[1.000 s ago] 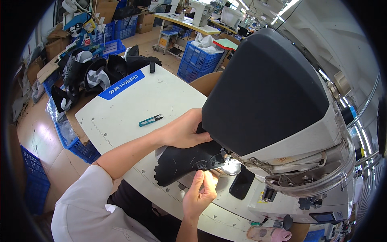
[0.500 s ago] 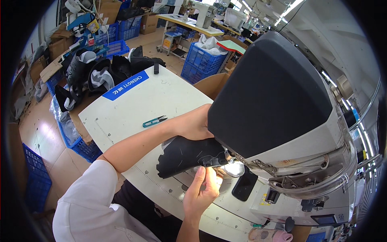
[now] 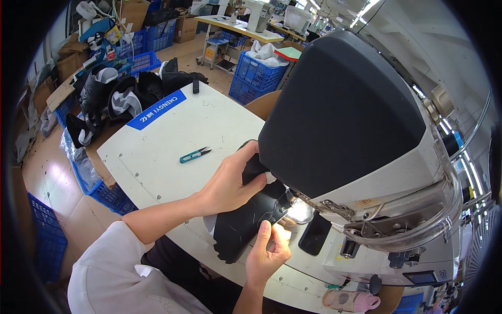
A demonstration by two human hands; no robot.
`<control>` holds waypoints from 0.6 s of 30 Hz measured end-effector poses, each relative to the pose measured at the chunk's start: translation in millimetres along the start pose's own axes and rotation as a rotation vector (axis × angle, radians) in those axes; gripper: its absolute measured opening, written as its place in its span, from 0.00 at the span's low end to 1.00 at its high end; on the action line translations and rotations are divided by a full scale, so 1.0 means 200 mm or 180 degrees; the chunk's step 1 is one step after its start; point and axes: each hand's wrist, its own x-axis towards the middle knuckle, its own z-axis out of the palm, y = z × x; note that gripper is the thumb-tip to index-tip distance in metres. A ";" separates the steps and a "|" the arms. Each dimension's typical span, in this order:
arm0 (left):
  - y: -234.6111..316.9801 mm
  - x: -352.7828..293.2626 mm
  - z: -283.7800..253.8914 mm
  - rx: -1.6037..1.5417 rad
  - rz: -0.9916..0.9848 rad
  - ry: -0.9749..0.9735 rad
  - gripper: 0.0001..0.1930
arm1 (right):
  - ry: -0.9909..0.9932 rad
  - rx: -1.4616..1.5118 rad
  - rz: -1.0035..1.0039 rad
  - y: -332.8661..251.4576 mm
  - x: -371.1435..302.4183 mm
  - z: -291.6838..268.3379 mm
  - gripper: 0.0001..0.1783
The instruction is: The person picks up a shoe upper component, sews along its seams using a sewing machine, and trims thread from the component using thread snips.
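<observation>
Black piece, swung bodyward, pinched by curled left hand and closed right hand, apparently re-angled at sewing machine.

The floor is tan tile, with a shiny white spot at the left of the frame. A long table with a yellow edge stands near the top middle, and a small blue stool is beside it. Bright long lights shine at the upper right, under a white ceiling.

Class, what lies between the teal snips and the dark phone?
In the head view, the left hand, the black piece and a shiny metal part lie there.
</observation>
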 end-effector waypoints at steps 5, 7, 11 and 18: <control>0.09 -0.10 0.06 0.0083 0.0238 0.0380 0.19 | 0.0053 0.0130 0.0326 0.03 0.01 -0.06 0.08; 0.12 -0.14 0.07 0.0387 0.0357 0.0730 0.20 | 0.0157 0.0305 0.0415 0.04 0.01 -0.08 0.08; 0.19 -0.16 0.00 0.0584 -0.0213 0.0382 0.22 | -0.0020 0.0147 0.0451 0.06 0.01 -0.11 0.08; 0.28 -0.09 0.05 0.1232 0.1715 0.0217 0.14 | -0.0049 0.0481 0.0303 0.04 0.04 -0.11 0.08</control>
